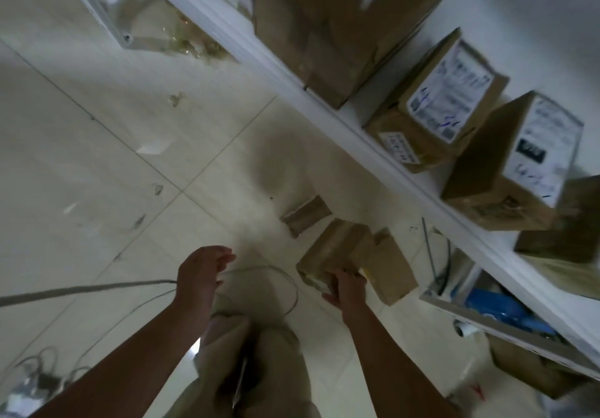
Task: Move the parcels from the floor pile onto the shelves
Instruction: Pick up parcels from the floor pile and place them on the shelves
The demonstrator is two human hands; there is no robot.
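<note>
Pick-up step. Right hand (pixel 345 284) grips brown parcel (pixel 332 247) in floor pile, lower centre-right. Left hand (pixel 203 271) loose, empty, lower centre. Next, likely: lift parcel to free spot on shelf (pixel 373 145), right side.

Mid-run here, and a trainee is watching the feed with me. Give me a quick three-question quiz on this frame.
1. True or false: the left hand is holding a box.
2. What does the right hand hold in its grip? A) a cardboard parcel B) a grey cable C) a blue bag
3. Fill in: the labelled boxes sit on the white ____.

Key:
1. False. It is open and empty.
2. A.
3. shelf.
</note>
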